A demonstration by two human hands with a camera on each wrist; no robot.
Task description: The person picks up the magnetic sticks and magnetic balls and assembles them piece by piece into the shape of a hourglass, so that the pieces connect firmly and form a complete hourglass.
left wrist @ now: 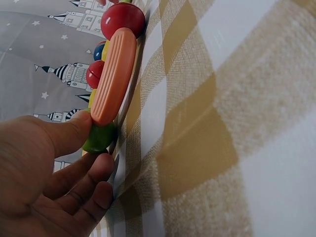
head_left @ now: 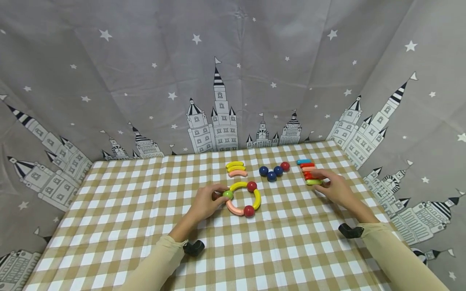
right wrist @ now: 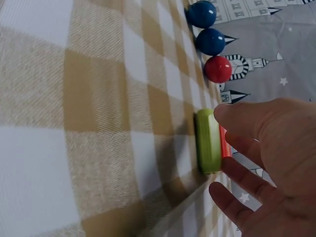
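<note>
My left hand (head_left: 206,202) pinches a green ball (head_left: 228,195) between thumb and fingers. This ball sits at the left of a ring of curved pieces and balls lying on the cloth. The ring has two yellow curved pieces (head_left: 257,199), a ribbed salmon-pink curved piece (left wrist: 114,76) and two red balls (head_left: 249,211). My right hand (head_left: 333,187) is over a row of coloured sticks at the right, fingers spread. Its thumb and fingertips are beside a light-green stick (right wrist: 209,140) and a red stick (right wrist: 225,142); whether they touch is hard to tell.
Behind the ring lie two yellow curved pieces (head_left: 234,165) and a pink one (head_left: 238,173). Three dark blue balls (head_left: 271,176) and a red ball (head_left: 285,166) lie between them and the sticks. A blue stick (head_left: 303,161) tops the row. The checked tablecloth (head_left: 138,226) meets a grey castle-print curtain (head_left: 156,81).
</note>
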